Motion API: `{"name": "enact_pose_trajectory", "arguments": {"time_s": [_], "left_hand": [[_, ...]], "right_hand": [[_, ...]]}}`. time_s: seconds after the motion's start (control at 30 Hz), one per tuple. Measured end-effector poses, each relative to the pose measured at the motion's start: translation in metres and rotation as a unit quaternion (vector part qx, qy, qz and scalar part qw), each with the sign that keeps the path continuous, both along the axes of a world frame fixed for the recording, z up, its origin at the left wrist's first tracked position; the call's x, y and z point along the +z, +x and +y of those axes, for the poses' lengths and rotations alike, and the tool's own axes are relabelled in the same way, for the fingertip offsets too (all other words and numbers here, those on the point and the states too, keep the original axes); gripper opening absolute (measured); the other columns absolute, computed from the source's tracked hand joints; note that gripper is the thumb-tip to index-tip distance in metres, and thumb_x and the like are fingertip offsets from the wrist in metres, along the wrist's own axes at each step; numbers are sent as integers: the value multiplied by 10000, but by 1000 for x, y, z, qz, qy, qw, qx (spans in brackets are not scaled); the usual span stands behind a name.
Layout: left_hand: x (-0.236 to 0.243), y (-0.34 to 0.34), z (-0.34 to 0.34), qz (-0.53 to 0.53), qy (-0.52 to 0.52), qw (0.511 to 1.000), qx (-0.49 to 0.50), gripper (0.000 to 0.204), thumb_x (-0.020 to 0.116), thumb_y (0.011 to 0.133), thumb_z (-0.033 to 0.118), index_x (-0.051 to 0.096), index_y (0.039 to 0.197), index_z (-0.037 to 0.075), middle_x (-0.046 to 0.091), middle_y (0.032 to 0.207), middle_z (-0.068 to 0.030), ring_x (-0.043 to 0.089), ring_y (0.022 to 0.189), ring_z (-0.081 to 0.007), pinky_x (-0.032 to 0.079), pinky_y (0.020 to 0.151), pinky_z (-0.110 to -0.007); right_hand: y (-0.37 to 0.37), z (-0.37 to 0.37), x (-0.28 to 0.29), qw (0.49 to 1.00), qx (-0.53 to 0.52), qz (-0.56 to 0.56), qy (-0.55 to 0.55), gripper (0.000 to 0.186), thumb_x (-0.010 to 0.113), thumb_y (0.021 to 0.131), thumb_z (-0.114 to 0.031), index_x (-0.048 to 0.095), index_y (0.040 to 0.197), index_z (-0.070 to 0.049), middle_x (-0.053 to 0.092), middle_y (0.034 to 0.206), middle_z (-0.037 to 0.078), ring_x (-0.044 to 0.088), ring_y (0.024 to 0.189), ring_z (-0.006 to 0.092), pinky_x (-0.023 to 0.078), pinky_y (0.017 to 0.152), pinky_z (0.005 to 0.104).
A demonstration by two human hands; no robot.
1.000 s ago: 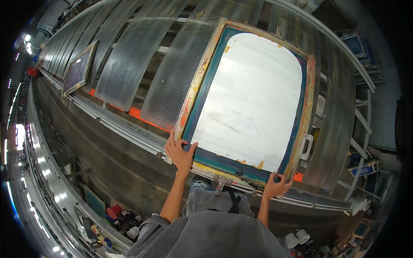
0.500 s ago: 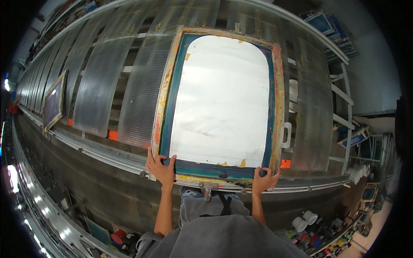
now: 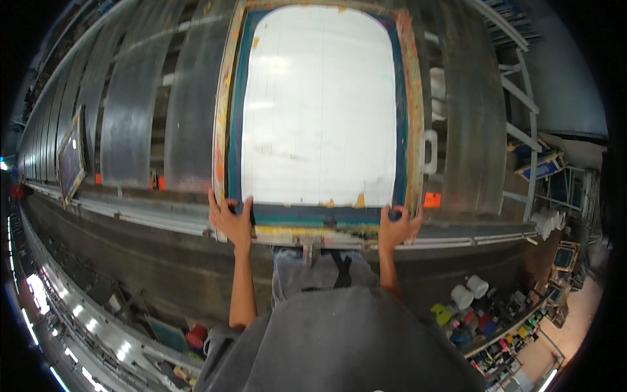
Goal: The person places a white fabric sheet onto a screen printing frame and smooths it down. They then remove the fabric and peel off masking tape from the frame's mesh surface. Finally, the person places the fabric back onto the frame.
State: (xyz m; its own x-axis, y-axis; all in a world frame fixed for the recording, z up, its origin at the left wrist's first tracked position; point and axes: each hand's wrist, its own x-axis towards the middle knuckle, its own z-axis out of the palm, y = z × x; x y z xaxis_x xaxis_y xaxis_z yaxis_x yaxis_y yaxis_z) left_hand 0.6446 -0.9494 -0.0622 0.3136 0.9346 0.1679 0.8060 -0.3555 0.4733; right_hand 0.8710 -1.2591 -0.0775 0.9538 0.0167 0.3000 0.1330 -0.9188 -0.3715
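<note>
A paint-stained screen frame (image 3: 414,117) lies over a long table of clear plastic panels, with a white rounded-corner sheet (image 3: 318,104) inside its teal border. My left hand (image 3: 232,222) grips the frame's near left corner, thumb and fingers curled onto the edge. My right hand (image 3: 399,227) holds the near right corner in the same way. A metal clamp (image 3: 307,251) sits on the near edge between them. A white handle (image 3: 430,151) sticks out on the frame's right side.
Plastic panels (image 3: 130,130) line the table, with a smaller frame (image 3: 72,160) leaning at left and a metal rail (image 3: 144,212) along the near edge. Stacked frames (image 3: 542,163) lie at right. White containers (image 3: 470,293) and colored tubs stand below at lower right.
The view has swung, so the table looks more level and the screen frame sits higher and further left in the picture. Both hands stay gripping its near corners.
</note>
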Motion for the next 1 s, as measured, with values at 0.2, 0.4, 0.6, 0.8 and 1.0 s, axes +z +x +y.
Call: {"name": "enact_pose_trajectory", "arguments": {"time_s": [0.2,0.4,0.6,0.8,1.0], "left_hand": [[-9,-2,2,14,18,1000,2,463,853,783,468,577,816,97,416,1595,-126,425,1379,-369,248,1137,-533],[-6,-1,1,20,14,1000,5,465,855,777,475,582,817,100,414,1596,-125,423,1378,-371,248,1140,-531],[-5,-1,1,28,19,999,5,454,866,755,467,605,818,101,430,1590,-129,451,1374,-379,279,1123,-525],[-7,-2,1,28,21,999,3,456,862,763,466,597,820,99,422,1591,-139,441,1373,-382,264,1130,-529],[-5,-1,1,14,23,1000,1,445,862,771,455,593,829,105,417,1584,-160,432,1357,-391,249,1132,-543]], "right_hand": [[-1,5,2,1000,-10,-4,-9,225,830,744,-271,652,801,-146,478,1444,172,427,1340,408,311,1102,528],[0,2,-1,1000,-13,-5,-21,221,826,751,-290,658,804,-155,482,1446,165,443,1329,401,321,1094,517],[-1,1,-3,999,-16,-4,-28,212,820,756,-311,668,807,-172,483,1463,141,449,1331,397,321,1090,524],[-2,2,-1,999,-17,-5,-32,208,822,765,-307,666,805,-174,480,1467,143,450,1330,399,324,1087,529],[-1,1,-4,1000,-12,-6,-27,214,824,777,-314,671,815,-168,478,1464,136,451,1334,397,333,1088,536]]}}
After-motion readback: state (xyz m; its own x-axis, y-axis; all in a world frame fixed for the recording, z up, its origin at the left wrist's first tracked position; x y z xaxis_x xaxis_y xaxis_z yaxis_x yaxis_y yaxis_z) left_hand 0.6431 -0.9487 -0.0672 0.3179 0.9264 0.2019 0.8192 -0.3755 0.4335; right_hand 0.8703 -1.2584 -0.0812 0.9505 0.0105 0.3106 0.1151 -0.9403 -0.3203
